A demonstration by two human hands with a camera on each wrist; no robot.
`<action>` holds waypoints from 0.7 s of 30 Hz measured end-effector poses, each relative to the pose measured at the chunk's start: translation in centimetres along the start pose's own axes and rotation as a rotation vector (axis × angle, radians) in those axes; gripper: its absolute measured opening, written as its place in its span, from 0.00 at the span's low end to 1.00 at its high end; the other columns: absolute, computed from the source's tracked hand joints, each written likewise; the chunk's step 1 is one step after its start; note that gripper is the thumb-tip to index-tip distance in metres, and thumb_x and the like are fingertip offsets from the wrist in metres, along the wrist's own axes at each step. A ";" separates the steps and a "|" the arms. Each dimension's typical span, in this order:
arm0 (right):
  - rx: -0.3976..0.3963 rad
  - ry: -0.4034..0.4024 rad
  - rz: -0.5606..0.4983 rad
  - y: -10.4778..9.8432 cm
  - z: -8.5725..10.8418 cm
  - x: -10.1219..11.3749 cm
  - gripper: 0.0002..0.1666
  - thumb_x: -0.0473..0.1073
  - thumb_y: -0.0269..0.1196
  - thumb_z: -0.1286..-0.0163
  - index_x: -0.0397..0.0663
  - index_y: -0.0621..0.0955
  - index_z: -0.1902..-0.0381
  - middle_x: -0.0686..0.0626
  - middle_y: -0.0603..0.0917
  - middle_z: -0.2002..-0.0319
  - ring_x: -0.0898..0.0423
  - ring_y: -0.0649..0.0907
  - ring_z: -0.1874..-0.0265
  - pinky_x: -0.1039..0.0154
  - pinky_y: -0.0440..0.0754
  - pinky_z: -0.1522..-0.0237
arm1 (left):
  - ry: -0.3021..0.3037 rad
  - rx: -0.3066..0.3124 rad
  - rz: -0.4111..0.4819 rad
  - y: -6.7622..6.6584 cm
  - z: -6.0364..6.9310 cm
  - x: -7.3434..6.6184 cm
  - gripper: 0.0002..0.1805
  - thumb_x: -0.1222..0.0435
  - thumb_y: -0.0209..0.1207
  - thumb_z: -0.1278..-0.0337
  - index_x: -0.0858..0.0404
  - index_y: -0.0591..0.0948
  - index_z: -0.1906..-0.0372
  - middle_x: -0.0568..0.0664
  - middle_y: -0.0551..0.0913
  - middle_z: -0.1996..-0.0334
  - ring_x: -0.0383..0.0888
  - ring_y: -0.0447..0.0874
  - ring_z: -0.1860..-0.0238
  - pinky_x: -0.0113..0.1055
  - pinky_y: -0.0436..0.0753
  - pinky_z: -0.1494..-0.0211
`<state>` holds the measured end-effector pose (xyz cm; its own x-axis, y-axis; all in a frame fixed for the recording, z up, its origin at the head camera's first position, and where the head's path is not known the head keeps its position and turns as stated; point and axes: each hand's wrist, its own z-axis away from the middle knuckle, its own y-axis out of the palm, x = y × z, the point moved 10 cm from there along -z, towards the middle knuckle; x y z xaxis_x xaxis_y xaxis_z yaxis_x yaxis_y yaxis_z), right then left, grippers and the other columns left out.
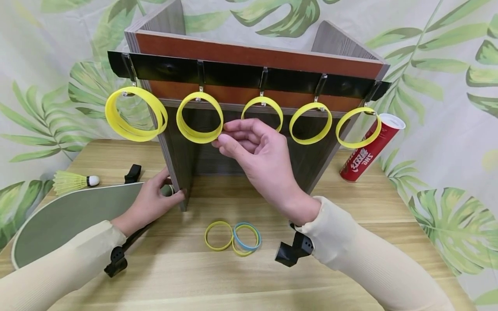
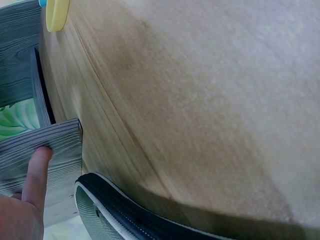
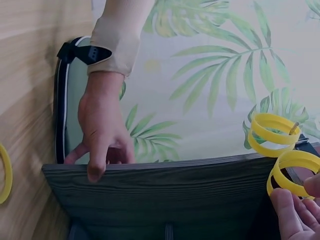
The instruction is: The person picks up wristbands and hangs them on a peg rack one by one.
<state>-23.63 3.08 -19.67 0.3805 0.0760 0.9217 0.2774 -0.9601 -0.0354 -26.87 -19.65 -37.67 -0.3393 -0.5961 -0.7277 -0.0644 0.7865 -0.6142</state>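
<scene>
Five hooks (image 1: 201, 88) face me; I judge the next move turns on hook and yellow ring (image 1: 196, 136); it hangs second from left, opening outward, just up-left of my nearer right hand (image 1: 260, 159), which pinches its lower right rim; my left (image 1: 152, 198) grips the side panel (image 1: 180, 147).

Right hand (image 3: 295, 216) pinching yellow ring (image 3: 289, 187). Just beyond grip, yellow bands (image 3: 267, 145) hanging around metal prong (image 3: 294, 128). Grey wood-grain panel (image 3: 160, 192) stretching away from grip; well apart from grip, left hand (image 3: 104, 129) holding panel's edge, thumb crossing it. Cream sleeve (image 3: 122, 37) and black wrist mount (image 3: 84, 53) showing farther from grip. Farthest from grip, partly cropped yellow loop (image 3: 8, 175) showing against wooden tabletop (image 3: 27, 100). Leaf-print cloth (image 3: 200, 75) forming backdrop beyond grip.
</scene>
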 end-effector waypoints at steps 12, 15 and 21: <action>0.132 -0.074 0.021 0.8 1.4 -0.6 0.12 0.26 0.63 0.29 0.27 0.79 0.49 0.29 0.88 0.53 0.34 0.90 0.53 0.55 0.89 0.49 | 0.004 0.001 0.006 0.0 0.0 0.1 0.31 0.70 0.64 0.39 0.61 0.75 0.30 0.60 0.86 0.43 0.26 0.77 0.55 0.25 0.79 0.52; 0.156 -0.057 0.018 0.7 1.8 -1.2 0.11 0.26 0.63 0.28 0.27 0.80 0.49 0.28 0.88 0.53 0.34 0.90 0.54 0.55 0.90 0.50 | 0.005 -0.002 0.009 0.0 0.0 0.1 0.30 0.71 0.64 0.39 0.61 0.76 0.31 0.60 0.86 0.44 0.28 0.78 0.55 0.25 0.79 0.53; 0.228 0.041 0.079 0.3 2.7 -4.2 0.09 0.29 0.63 0.27 0.29 0.82 0.51 0.31 0.89 0.56 0.38 0.91 0.56 0.54 0.90 0.51 | -0.003 0.004 0.004 0.0 0.0 0.1 0.30 0.71 0.64 0.39 0.62 0.75 0.30 0.60 0.86 0.42 0.33 0.80 0.53 0.24 0.78 0.52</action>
<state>-22.76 3.20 -24.60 0.3742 -0.0124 0.9272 0.4422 -0.8765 -0.1902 -26.86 -19.69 -37.73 -0.3368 -0.5937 -0.7309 -0.0597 0.7881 -0.6126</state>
